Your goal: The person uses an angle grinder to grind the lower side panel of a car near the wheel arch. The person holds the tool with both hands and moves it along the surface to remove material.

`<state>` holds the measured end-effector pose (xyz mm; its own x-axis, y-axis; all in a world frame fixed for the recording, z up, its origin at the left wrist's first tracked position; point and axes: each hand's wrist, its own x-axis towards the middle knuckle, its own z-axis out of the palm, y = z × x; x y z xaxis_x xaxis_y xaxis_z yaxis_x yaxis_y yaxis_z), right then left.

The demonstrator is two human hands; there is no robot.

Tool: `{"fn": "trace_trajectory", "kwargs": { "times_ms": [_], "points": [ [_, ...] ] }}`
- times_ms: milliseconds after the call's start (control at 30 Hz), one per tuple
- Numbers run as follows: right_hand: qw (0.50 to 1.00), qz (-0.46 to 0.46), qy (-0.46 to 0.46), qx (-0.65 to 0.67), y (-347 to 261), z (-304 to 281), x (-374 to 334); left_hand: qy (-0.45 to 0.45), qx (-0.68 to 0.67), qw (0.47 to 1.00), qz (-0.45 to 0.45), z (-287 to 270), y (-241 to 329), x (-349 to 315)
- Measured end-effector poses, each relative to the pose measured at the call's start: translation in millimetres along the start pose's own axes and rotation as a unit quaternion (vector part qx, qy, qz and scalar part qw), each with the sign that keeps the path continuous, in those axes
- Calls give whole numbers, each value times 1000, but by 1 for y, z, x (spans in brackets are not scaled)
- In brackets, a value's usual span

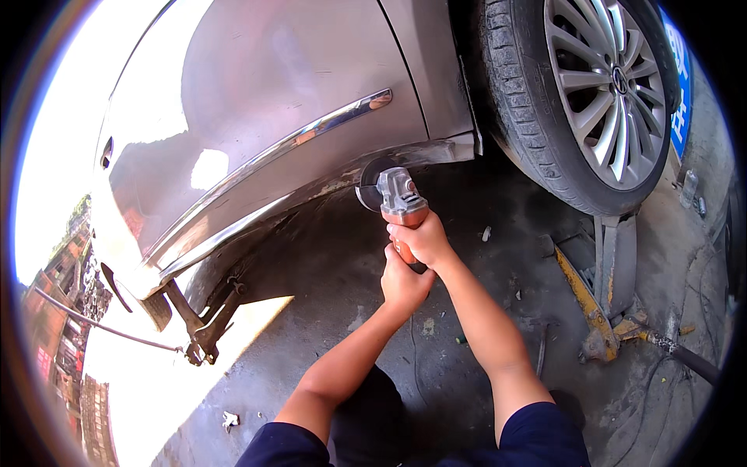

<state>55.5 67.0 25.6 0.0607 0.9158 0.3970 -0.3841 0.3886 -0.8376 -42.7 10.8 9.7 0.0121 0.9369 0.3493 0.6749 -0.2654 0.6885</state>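
Both my hands are closed around an orange and grey angle grinder (401,201). My right hand (426,241) wraps its body just behind the metal gear head. Lower down, my left hand (405,282) grips the rear of the handle. The dark cutting disc (377,176), partly covered by a guard, is up against the lower sill (424,153) of a grey-brown car; whether it touches the metal I cannot tell. Above the sill is the car door (296,86) with a chrome trim strip (334,118). The sill edge looks rough and dirty near the disc.
A wheel with a black tyre (517,101) hangs at the upper right. Below it stands a yellow and grey jack (585,300) with a dark handle. A metal stand (208,323) is under the car at left. A thin cable (415,358) and debris lie on the concrete floor.
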Motion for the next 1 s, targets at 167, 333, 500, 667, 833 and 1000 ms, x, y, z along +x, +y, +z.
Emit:
{"fn": "trace_trajectory", "kwargs": {
  "times_ms": [167, 333, 500, 667, 833, 1000],
  "points": [
    [1000, -13, -5, -10, -3, -5, 0, 4, -5, 1000, 5, 4, 5, -2],
    [996, -30, 1, -79, -5, -6, 5, 21, -48, 998, 21, 9, 5, -1],
    [994, -12, 11, -112, -9, 0, 6, 14, -54, 998, 11, 1, 9, -2],
    [997, -5, 14, -78, -14, 0, 3, -2, -55, 998, 15, 1, 10, -1],
    [994, -37, 47, -91, -7, -3, 4, -22, -61, 998, 10, 1, 11, -1],
    [992, -31, 42, -111, -5, 2, 6, -24, -78, 997, 1, -6, 11, -2]
  ]
}}
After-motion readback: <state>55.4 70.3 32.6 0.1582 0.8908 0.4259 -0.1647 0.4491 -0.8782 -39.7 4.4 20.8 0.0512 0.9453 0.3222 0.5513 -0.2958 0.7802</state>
